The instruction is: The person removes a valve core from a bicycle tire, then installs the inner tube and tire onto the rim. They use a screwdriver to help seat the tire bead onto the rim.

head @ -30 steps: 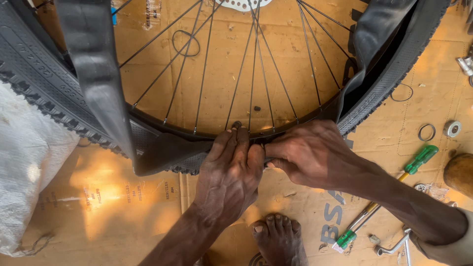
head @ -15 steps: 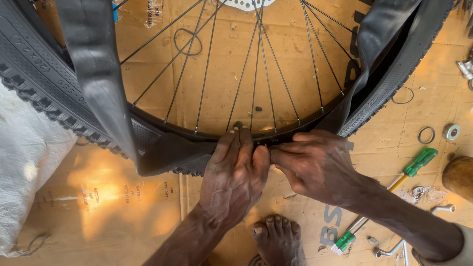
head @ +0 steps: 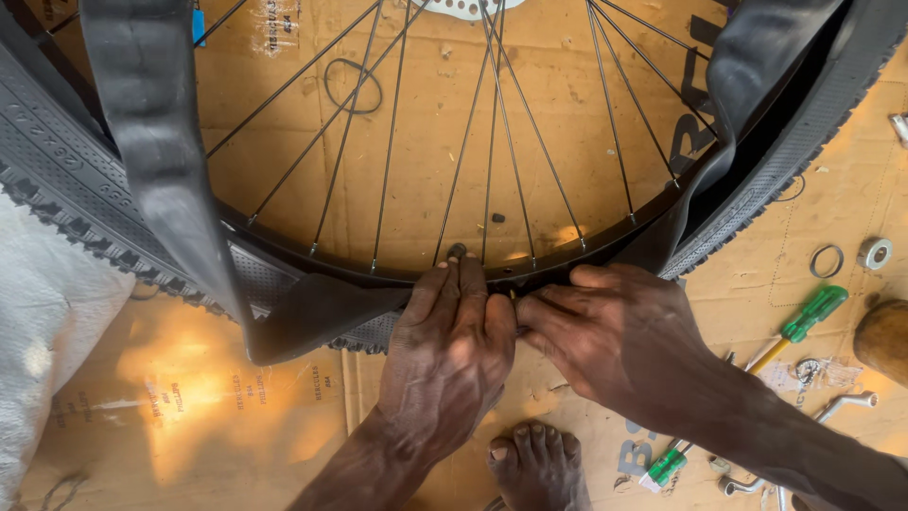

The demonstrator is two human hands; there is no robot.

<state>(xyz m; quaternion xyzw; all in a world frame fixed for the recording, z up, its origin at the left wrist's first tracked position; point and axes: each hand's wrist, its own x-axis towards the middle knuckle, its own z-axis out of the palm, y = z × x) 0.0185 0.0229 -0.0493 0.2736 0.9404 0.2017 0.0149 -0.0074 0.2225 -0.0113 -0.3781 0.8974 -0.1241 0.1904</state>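
Flattened brown cardboard [head: 189,416] lies under me as my left hand [head: 449,355] and right hand [head: 615,341] pinch the limp black rubber inner tube [head: 312,317] at the spoked black wheel rim [head: 378,274]; it looks soft and floppy, best gripped by its folded edge.

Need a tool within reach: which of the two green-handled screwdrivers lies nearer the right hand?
The lower screwdriver, whose green handle lies just under the right hand's wrist, beside the bare foot. The other screwdriver lies farther out to the right.

Bike repair floor, cardboard [head: 530,132], screwdrivers [head: 799,326], wheel [head: 85,203]
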